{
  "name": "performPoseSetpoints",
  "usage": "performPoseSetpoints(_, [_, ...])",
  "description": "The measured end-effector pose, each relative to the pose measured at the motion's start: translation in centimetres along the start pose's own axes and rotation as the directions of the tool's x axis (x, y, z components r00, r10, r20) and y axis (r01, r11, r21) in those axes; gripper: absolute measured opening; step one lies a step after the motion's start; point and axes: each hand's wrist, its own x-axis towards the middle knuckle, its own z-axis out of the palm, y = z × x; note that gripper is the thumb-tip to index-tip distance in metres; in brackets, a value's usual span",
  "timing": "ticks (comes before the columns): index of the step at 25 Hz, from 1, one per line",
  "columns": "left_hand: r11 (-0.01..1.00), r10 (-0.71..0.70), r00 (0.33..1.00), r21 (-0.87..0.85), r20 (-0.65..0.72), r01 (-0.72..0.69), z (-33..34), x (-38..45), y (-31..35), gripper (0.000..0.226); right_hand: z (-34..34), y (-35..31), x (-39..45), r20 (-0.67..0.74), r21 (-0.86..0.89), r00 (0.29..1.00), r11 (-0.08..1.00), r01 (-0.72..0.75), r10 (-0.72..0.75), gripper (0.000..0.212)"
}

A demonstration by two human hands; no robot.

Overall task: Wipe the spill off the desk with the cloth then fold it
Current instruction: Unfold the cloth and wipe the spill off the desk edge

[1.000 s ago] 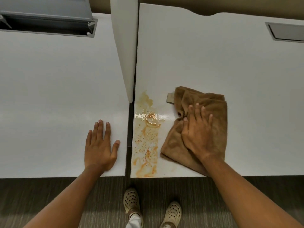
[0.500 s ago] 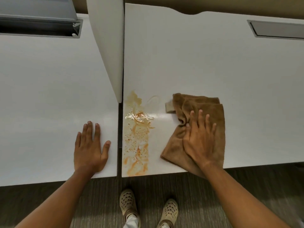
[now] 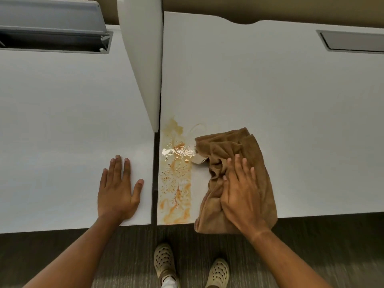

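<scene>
An orange-brown spill (image 3: 176, 179) runs along the left edge of the white right-hand desk (image 3: 270, 90), from beside the divider down to the front edge. A crumpled brown cloth (image 3: 224, 146) lies just right of it; its top-left corner touches the wet patch and its lower edge hangs over the desk's front. My right hand (image 3: 241, 194) presses down on the cloth, fingers spread and bunching the fabric. My left hand (image 3: 118, 190) rests flat and empty on the left-hand desk (image 3: 62, 121), near the gap between the desks.
A white divider panel (image 3: 143, 59) stands between the two desks at the back. An open grey cable tray (image 3: 52, 38) sits at the left desk's rear, a shut flap (image 3: 353, 41) at the right desk's rear. My feet in beige clogs (image 3: 164, 260) stand on carpet below.
My right hand has pushed the cloth left and towards me; its corner now reaches the spill and its lower edge overhangs the desk. My left hand stays flat in place.
</scene>
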Motion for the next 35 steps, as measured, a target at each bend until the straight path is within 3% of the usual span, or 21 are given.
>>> performPoseSetpoints(4, [1.000,-0.003,1.000,0.004,-0.003,0.003,0.2,0.2,0.0,0.081,-0.3,-2.0,5.6,-0.032,0.053,0.999,0.999,0.011,-0.010,0.054])
performPoseSetpoints(12, [1.000,-0.001,1.000,0.006,-0.018,0.001,0.3,0.2,-0.1,0.081,-0.7,-7.2,16.8,0.136,-0.013,0.984,0.993,0.115,-0.112,0.060])
performPoseSetpoints(16, [1.000,-0.002,1.000,-0.020,-0.019,0.002,0.4,0.2,-0.1,0.081,0.0,-8.7,18.6,0.194,-0.087,0.966,0.977,0.192,-0.173,0.062])
performPoseSetpoints(21, [1.000,-0.003,1.000,0.002,-0.010,0.003,0.3,0.1,0.0,0.081,0.8,-11.9,19.7,0.179,0.003,0.929,0.944,0.330,-0.325,0.065])
performPoseSetpoints(25, [1.000,-0.009,1.000,-0.017,-0.012,0.009,0.1,0.1,-0.1,0.081,1.6,-9.8,17.4,0.091,-0.144,0.984,0.976,0.165,-0.153,0.071])
performPoseSetpoints(29, [1.000,-0.002,1.000,-0.027,-0.025,0.001,0.3,0.0,0.0,0.080,1.0,-10.4,20.4,0.096,-0.083,0.992,0.993,0.085,-0.077,0.062])
performPoseSetpoints(32, [1.000,-0.002,1.000,-0.026,-0.027,0.001,0.5,0.2,-0.1,0.080,0.6,-10.7,21.9,0.141,-0.062,0.973,0.979,0.195,-0.185,0.058])
performPoseSetpoints(35, [1.000,-0.007,1.000,-0.022,-0.024,0.007,0.5,0.1,-0.1,0.080,-0.1,-10.2,20.1,0.237,-0.042,0.900,0.921,0.387,-0.367,0.056])
